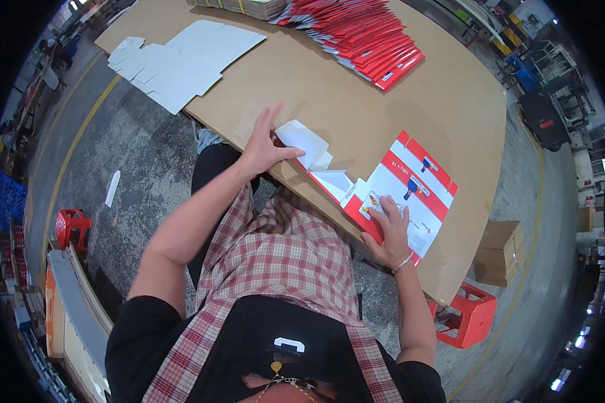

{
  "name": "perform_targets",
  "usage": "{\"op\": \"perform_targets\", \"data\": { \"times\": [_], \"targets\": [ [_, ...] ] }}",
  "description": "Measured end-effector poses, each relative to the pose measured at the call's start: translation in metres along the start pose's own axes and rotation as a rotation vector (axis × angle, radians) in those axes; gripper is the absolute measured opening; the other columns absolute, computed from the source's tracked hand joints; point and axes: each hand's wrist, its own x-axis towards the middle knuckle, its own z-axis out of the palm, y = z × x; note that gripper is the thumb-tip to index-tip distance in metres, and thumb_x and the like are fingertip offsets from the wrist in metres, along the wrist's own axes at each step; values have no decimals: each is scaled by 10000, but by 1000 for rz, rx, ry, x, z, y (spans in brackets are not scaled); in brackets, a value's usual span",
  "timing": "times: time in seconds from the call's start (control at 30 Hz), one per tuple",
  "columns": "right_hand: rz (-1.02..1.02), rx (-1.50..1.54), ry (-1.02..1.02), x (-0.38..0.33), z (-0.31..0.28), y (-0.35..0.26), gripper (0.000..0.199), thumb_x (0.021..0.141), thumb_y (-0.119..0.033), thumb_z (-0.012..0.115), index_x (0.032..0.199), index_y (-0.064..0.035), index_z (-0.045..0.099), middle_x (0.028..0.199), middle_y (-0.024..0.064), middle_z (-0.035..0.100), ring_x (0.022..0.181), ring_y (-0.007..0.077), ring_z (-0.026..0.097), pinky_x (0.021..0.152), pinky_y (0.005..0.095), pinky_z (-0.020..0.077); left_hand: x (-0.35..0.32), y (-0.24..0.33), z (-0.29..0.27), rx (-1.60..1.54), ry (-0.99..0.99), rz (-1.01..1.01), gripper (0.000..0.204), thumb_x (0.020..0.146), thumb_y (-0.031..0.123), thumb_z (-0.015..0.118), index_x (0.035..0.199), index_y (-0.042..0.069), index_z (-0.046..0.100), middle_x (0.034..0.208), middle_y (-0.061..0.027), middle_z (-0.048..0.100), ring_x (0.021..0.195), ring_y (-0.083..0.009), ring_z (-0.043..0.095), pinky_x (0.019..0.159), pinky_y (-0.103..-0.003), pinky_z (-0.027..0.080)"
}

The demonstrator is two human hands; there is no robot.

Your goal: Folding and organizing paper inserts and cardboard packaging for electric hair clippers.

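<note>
Two hands are laid on one flat carton blank [400, 185], red and white, which lies unfolded at the near edge of the brown cardboard table [356, 107]. The blank's long axis is seen to run slantwise along that near edge, from its white flaps on the person's left to its printed red panels on the right. The left hand [265, 148] is spread flat, fingers extended, and is pressed on the table edge at the blank's left end, its thumb touching the white flap [302, 140]. The right hand [390, 232] is set on the blank's near right corner, fingers curled down upon the panel; whether the edge is pinched beneath cannot be told. The blank thus lies between the two hands, reaching away from both toward the table's far side.

Farther along the table from the blank, a fanned stack of red blanks [366, 37] is seen, well apart, and white unprinted blanks [181, 60] lie at the table's far left corner.
</note>
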Motion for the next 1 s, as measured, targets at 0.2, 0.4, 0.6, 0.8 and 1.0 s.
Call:
{"op": "perform_targets", "data": {
  "times": [0.2,0.4,0.6,0.8,1.0],
  "targets": [
    [-4,78,5,-5,-1,1,565,823,-268,692,1349,-163,517,1465,199,386,1418,397,299,1132,644,122,-13,20,52,-777,134,-506,712,830,-11,663,1471,65,365,1463,-187,384,1230,-271,518,933,-342,496],
    [-56,-44,-51,0,2,-3,576,892,-214,592,1447,-229,438,1483,240,321,1409,469,253,1127,653,134,-26,15,68,421,-547,636,618,838,52,592,1430,162,455,1515,-269,298,1411,-449,265,1167,-492,238],
    [-54,-158,-90,-2,0,-9,533,903,-221,577,1426,-253,481,1493,247,307,1417,469,235,1133,648,122,-29,31,69,653,-702,668,532,957,443,465,1463,282,421,1552,-245,241,1406,-532,186,1157,-615,148],
    [-58,-157,-88,0,-4,-13,479,885,-259,611,1361,-282,563,1489,205,349,1416,462,243,1129,654,136,-36,29,78,811,-634,618,546,956,528,442,1454,303,438,1557,-197,271,1429,-473,201,1114,-679,137],
    [-13,-104,-18,-3,6,-15,545,866,-259,638,1393,-186,515,1461,152,410,1401,414,309,1134,621,175,-43,43,86,908,-632,548,513,965,469,437,1462,342,418,1573,-188,231,1432,-473,190,1099,-702,126]
  ]
}}
